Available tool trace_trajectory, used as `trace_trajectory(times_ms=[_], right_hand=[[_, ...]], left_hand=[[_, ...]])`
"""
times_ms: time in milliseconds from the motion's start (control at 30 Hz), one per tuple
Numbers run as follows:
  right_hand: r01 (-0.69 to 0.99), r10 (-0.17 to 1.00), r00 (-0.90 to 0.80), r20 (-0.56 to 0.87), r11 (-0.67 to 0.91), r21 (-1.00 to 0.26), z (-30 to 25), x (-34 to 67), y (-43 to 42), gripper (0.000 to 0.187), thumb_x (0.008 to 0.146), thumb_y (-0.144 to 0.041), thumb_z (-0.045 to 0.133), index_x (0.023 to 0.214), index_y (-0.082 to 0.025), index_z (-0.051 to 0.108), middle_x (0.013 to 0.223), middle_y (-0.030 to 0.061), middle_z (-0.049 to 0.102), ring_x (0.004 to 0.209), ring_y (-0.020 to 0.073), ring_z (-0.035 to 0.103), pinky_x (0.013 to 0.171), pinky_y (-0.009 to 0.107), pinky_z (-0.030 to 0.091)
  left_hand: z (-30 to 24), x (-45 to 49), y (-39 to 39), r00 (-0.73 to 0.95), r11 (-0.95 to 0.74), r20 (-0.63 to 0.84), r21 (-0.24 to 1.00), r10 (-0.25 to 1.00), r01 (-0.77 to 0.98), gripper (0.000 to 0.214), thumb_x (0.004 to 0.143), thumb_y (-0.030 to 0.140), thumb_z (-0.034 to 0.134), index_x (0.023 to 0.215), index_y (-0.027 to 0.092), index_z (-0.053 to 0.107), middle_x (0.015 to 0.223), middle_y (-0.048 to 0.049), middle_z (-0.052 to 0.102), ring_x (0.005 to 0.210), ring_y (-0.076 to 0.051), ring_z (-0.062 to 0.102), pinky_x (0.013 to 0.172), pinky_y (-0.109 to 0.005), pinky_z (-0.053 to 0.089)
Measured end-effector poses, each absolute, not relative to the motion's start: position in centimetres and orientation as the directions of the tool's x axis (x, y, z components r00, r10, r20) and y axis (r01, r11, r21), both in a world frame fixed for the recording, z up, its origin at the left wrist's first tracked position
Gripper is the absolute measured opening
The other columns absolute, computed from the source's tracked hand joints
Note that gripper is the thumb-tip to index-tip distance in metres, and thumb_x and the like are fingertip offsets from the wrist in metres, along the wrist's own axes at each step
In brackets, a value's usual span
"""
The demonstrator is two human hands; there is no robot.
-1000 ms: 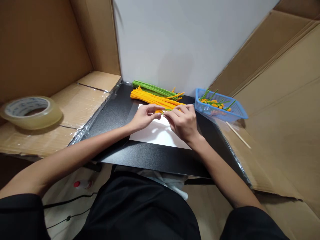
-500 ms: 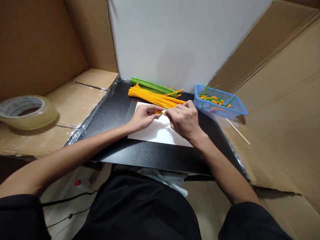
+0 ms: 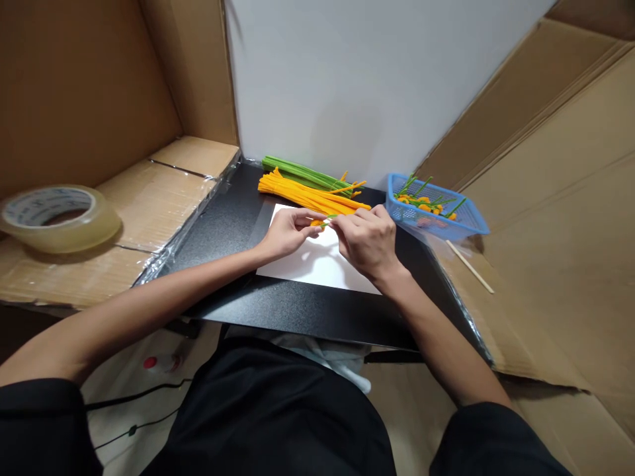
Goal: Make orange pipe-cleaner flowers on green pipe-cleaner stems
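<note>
Over a white sheet of paper [image 3: 322, 264], my left hand [image 3: 290, 231] pinches a small orange pipe cleaner piece [image 3: 316, 224] between thumb and fingers. My right hand [image 3: 370, 241] has its fingertips closed on the green pipe cleaner [image 3: 326, 223] joined to that piece. The two hands almost touch at the fingertips. Just behind them lies a bundle of orange pipe cleaners [image 3: 307, 195], with a bundle of green pipe cleaners [image 3: 307, 173] against the wall. Fingers partly hide the piece, so its exact shape does not show.
A blue plastic basket [image 3: 436, 228] at the back right holds several orange and green pipe cleaner pieces. A thin wooden stick [image 3: 470, 267] lies on cardboard at the right. A large roll of clear tape [image 3: 94, 228] rests on the cardboard at the left. Cardboard walls flank the black table [image 3: 297, 311].
The view has shifted slightly. Both hands keep their pinch, and a little more of the orange part shows between the fingertips.
</note>
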State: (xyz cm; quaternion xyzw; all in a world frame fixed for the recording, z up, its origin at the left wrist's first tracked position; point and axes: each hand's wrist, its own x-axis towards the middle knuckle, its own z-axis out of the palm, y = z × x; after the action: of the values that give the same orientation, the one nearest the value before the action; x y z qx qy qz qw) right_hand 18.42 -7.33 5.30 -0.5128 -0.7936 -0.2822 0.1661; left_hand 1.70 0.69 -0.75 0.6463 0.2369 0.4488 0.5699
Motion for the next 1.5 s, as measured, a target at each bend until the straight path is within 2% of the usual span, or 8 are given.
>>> trace_trajectory(times_ms=[100, 267, 400, 500, 733, 1033, 1333, 1500], right_hand=[[0.919, 0.747, -0.325, 0.579, 0.395, 0.007, 5.7, 19.0, -7.4, 0.024, 0.095, -0.031, 0.058, 0.084, -0.019, 0.075, 0.075, 0.0059, 0.077, 0.07, 0.0205, 0.065, 0.073, 0.036, 0.036], [0.601, 0.903, 0.075, 0.422, 0.297, -0.742, 5.8, 21.9, -6.1, 0.049, 0.093, -0.059, 0.055, 0.082, -0.017, 0.078, 0.072, 0.0086, 0.077, 0.067, 0.0203, 0.072, 0.06, 0.03, 0.047], [0.252, 0.991, -0.076, 0.112, 0.127, -0.959, 4.3, 21.8, -4.9, 0.048, 0.079, -0.06, 0.072, 0.09, -0.014, 0.077, 0.082, 0.0114, 0.078, 0.062, 0.0176, 0.07, 0.053, 0.027, 0.049], [0.189, 0.966, -0.018, 0.258, 0.257, -0.948, 3.3, 20.2, -4.8, 0.046, 0.066, -0.049, 0.086, 0.099, -0.018, 0.076, 0.092, 0.0072, 0.078, 0.065, 0.0147, 0.067, 0.058, 0.027, 0.053], [0.2, 0.926, 0.007, 0.377, 0.368, -0.908, 2.9, 19.0, -5.5, 0.034, 0.069, -0.046, 0.086, 0.089, -0.02, 0.079, 0.092, 0.0063, 0.079, 0.083, 0.0219, 0.074, 0.08, 0.036, 0.06], [0.391, 0.839, 0.068, 0.539, 0.475, -0.788, 2.3, 19.0, -5.8, 0.03, 0.076, -0.048, 0.081, 0.085, -0.02, 0.079, 0.085, 0.0066, 0.079, 0.077, 0.022, 0.074, 0.074, 0.035, 0.059], [0.707, 0.599, -0.193, 0.777, 0.634, -0.313, 2.9, 19.5, -6.4, 0.019, 0.093, -0.034, 0.063, 0.084, -0.023, 0.076, 0.082, 0.0063, 0.076, 0.077, 0.0207, 0.069, 0.074, 0.035, 0.055], [0.696, 0.601, -0.194, 0.776, 0.642, -0.323, 2.8, 19.5, -6.1, 0.017, 0.094, -0.033, 0.063, 0.087, -0.022, 0.075, 0.085, 0.0066, 0.076, 0.078, 0.0203, 0.069, 0.075, 0.035, 0.054]], left_hand=[[-0.5, 1.3, 0.8, 0.504, -0.286, 0.367, 0.93, 0.782, -0.233, 0.044, 0.073, 0.035, 0.084, 0.109, 0.011, 0.073, 0.082, -0.0082, 0.077, 0.072, -0.018, 0.073, 0.075, -0.033, 0.06], [-0.4, 1.2, 1.4, 0.457, -0.165, 0.33, 0.917, 0.826, -0.363, 0.052, 0.068, 0.031, 0.088, 0.11, 0.012, 0.063, 0.08, -0.005, 0.075, 0.074, -0.016, 0.073, 0.078, -0.031, 0.06], [-0.4, 1.3, 1.4, 0.469, -0.02, 0.263, 0.887, 0.843, -0.462, 0.048, 0.064, 0.031, 0.091, 0.1, 0.014, 0.064, 0.09, -0.0058, 0.076, 0.078, -0.016, 0.073, 0.085, -0.033, 0.059], [-0.3, 1.3, 1.1, 0.568, 0.092, 0.211, 0.884, 0.796, -0.458, 0.044, 0.066, 0.031, 0.089, 0.101, 0.015, 0.069, 0.09, -0.0057, 0.075, 0.078, -0.015, 0.072, 0.085, -0.033, 0.058], [-0.3, 1.4, 0.5, 0.646, 0.219, 0.141, 0.869, 0.75, -0.444, 0.04, 0.065, 0.032, 0.09, 0.099, 0.014, 0.075, 0.09, -0.0065, 0.076, 0.078, -0.014, 0.07, 0.086, -0.033, 0.056], [-0.8, 1.4, 0.4, 0.619, 0.139, 0.191, 0.885, 0.761, -0.445, 0.046, 0.063, 0.027, 0.092, 0.1, 0.014, 0.07, 0.089, -0.006, 0.077, 0.079, -0.015, 0.073, 0.087, -0.033, 0.057], [-0.3, 1.4, -0.1, 0.622, 0.03, 0.228, 0.926, 0.749, -0.377, 0.045, 0.066, 0.035, 0.09, 0.098, 0.013, 0.067, 0.08, -0.0052, 0.077, 0.072, -0.017, 0.073, 0.079, -0.034, 0.059], [-0.2, 1.4, 0.1, 0.602, 0.019, 0.242, 0.919, 0.761, -0.394, 0.047, 0.067, 0.036, 0.09, 0.102, 0.014, 0.067, 0.084, -0.0056, 0.077, 0.075, -0.016, 0.073, 0.082, -0.034, 0.059]])
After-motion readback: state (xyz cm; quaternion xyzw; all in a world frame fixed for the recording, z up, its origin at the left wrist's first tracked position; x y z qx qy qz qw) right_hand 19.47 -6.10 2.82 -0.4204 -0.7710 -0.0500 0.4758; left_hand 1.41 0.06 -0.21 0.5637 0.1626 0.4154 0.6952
